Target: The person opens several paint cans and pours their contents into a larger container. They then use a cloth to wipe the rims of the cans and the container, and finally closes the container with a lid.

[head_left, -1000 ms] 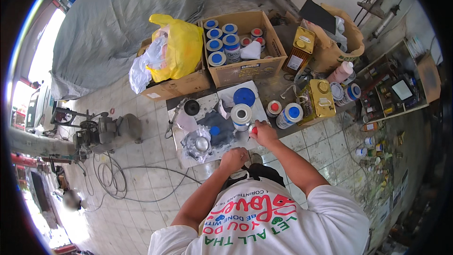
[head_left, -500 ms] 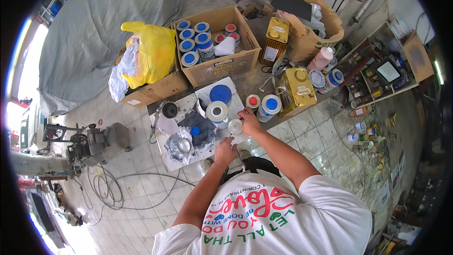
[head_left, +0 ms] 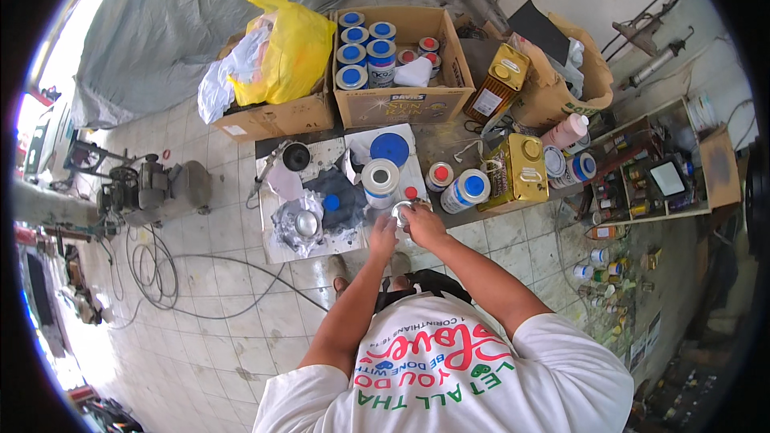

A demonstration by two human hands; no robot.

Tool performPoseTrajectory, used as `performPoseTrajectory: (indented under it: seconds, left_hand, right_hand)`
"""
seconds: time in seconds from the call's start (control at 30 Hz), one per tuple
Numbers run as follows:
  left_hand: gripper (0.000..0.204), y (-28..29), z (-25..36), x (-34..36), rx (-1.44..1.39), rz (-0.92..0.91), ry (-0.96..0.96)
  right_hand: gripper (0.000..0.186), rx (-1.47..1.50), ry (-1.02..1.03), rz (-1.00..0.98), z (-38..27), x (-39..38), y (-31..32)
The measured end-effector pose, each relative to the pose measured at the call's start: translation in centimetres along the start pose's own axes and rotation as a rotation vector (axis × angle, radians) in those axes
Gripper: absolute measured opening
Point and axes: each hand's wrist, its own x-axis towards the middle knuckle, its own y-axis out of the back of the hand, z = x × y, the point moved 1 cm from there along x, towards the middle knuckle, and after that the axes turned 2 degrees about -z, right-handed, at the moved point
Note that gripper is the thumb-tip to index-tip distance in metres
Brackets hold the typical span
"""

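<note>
My right hand grips a small silver can at the board's front edge; my left hand holds its left side. A red cap lies just behind. Left of it stands a larger white can, with a blue lid behind that. Right stand a red-capped can, a blue-capped can and a gold rectangular tin. Crumpled silvery wrapping holding a metal cup, a small blue cap and a black round cup lie left on the board.
A cardboard box holds several cans; another holds plastic bags. A torn paper sack and cluttered shelf unit stand right. An air compressor, hose, covered bulky object and several small cans surround the work spot.
My right hand has let go of the red cap, which now rests behind the small can, and has taken the can. My left hand has moved up to meet it.
</note>
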Motion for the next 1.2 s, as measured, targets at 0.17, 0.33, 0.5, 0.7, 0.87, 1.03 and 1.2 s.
performPoseTrajectory:
  seconds: [0.17,0.33,0.5,0.7,0.87,1.03,1.2]
  left_hand:
    - [0.067,-0.9,0.0,0.3,0.055,0.092,-0.039]
    - [0.062,-2.0,1.8,-0.7,0.449,0.21,-0.282]
    - [0.053,-0.7,1.3,-1.0,0.503,0.317,-0.362]
    - [0.056,1.7,-3.2,2.6,0.099,0.069,-0.119]
    - [0.06,0.4,-6.1,3.2,0.258,-0.004,-0.316]
    - [0.045,0.3,0.6,0.2,0.471,0.196,-0.241]
    - [0.04,0.1,3.2,-0.3,0.552,0.119,-0.203]
  right_hand:
    - [0.04,0.226,0.128,-0.101,1.2,0.5,1.3]
    - [0.034,0.23,0.085,-0.181,3.1,1.3,1.2]
    - [0.022,0.08,0.098,-0.205,0.0,2.5,0.0]
    - [0.024,0.15,-0.129,-0.158,-1.9,2.8,-2.5]
    - [0.022,0.168,-0.123,-0.06,4.1,2.2,-7.1]
    - [0.019,0.179,-0.196,-0.094,-2.1,3.4,-2.2]
    - [0.012,0.158,-0.253,-0.102,-2.9,3.3,-0.7]
